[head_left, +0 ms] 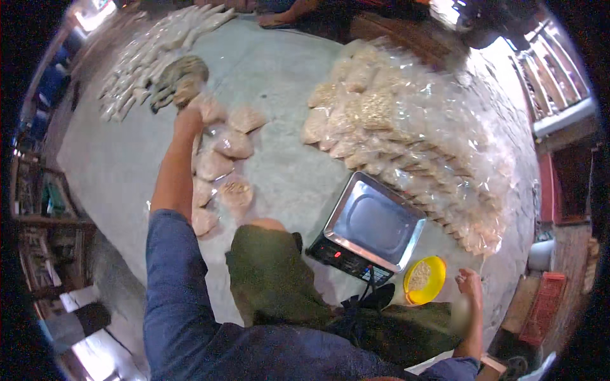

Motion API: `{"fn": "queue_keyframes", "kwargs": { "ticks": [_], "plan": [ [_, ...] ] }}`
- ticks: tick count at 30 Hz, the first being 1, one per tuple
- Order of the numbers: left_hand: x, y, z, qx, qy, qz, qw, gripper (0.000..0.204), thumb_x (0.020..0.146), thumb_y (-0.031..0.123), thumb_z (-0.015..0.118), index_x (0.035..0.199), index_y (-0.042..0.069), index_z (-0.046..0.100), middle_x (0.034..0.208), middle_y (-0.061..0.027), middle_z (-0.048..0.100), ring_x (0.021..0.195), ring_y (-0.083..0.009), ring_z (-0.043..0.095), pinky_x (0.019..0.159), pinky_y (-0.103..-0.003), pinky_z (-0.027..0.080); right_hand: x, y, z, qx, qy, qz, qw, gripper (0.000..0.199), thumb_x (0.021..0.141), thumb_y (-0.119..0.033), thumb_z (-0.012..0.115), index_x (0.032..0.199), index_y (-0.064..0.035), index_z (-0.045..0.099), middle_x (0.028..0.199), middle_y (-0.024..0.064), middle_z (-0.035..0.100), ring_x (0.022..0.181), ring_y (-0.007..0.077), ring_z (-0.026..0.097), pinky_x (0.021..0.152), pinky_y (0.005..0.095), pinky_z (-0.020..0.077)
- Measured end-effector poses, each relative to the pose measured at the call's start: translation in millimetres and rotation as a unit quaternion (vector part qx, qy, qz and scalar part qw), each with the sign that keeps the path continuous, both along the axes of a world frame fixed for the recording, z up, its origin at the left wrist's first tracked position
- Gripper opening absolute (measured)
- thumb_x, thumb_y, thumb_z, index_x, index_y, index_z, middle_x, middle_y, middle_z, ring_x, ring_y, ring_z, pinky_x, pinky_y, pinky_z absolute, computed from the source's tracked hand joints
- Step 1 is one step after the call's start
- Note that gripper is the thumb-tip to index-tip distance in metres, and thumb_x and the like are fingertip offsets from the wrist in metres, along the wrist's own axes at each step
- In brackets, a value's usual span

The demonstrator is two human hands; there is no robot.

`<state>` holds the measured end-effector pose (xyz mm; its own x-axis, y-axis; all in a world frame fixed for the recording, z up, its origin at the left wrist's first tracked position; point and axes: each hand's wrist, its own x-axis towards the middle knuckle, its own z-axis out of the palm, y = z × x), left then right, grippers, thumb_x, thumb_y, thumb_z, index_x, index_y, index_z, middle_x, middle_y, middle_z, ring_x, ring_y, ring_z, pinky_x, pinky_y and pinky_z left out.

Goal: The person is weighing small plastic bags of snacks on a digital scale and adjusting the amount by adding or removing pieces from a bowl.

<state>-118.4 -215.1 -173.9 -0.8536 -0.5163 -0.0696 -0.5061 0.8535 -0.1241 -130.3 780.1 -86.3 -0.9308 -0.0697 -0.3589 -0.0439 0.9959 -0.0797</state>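
Concrete floor (286, 159) carried filled bags (233, 145). Left hand (189, 116) touched one bag, grip unclear; right hand (469, 280) closed, contents unclear, beside yellow bowl (424, 279). Bags probably needed flat, non-overlapping placement.

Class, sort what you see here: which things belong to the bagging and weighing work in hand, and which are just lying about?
In use: left hand on filled bags; scale; yellow bowl by right hand; big bag pile.

Lying about: red crate; shelves.

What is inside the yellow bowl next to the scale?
The yellow bowl holds a small heap of pale grains or nuts; the kind is too small to tell. The bowl's floor under the heap is covered. The right hand is beside it.
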Motion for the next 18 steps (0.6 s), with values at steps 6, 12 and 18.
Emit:
{"fn": "queue_keyframes", "kwargs": {
  "ticks": [6, 12, 18],
  "plan": [
    [-13, 56, -53, -0.005, -0.056, 0.053, 0.997, 0.023, 0.086, 0.015, 0.055, 0.1, 0.006, 0.071, 0.107, -0.0194, 0.069, 0.097, -0.0303, 0.068, 0.078, -0.044, 0.054, -17, -31, 31, 0.018, 0.012, 0.078, 0.997, 0.032, 0.078, -0.018, 0.071, 0.105, -0.0012, 0.069, 0.098, 0.0211, 0.069, 0.094, 0.0332, 0.068, 0.082, 0.0401, 0.0538],
    [-174, 221, 13, 0.18, 0.222, -0.156, 0.946, 0.023, 0.078, 0.017, 0.064, 0.095, 0.002, 0.066, 0.112, -0.0217, 0.065, 0.102, -0.0352, 0.063, 0.085, -0.05, 0.05, -32, -43, 13, 0.113, -0.042, -0.018, 0.993, 0.028, 0.074, -0.024, 0.074, 0.09, -0.0009, 0.072, 0.095, 0.0265, 0.066, 0.089, 0.0372, 0.066, 0.081, 0.0452, 0.0512],
    [-229, 444, 97, 0.23, 0.079, -0.352, 0.904, 0.081, 0.082, 0.029, 0.069, 0.151, 0.026, 0.028, 0.143, -0.0236, 0.042, 0.113, -0.0349, 0.059, 0.089, -0.044, 0.052, -25, -38, 2, 0.025, 0.001, 0.063, 0.998, 0.046, 0.068, -0.028, 0.08, 0.107, -0.0062, 0.072, 0.132, 0.0276, 0.053, 0.129, 0.0427, 0.044, 0.111, 0.0438, 0.0304]
  ]
}}
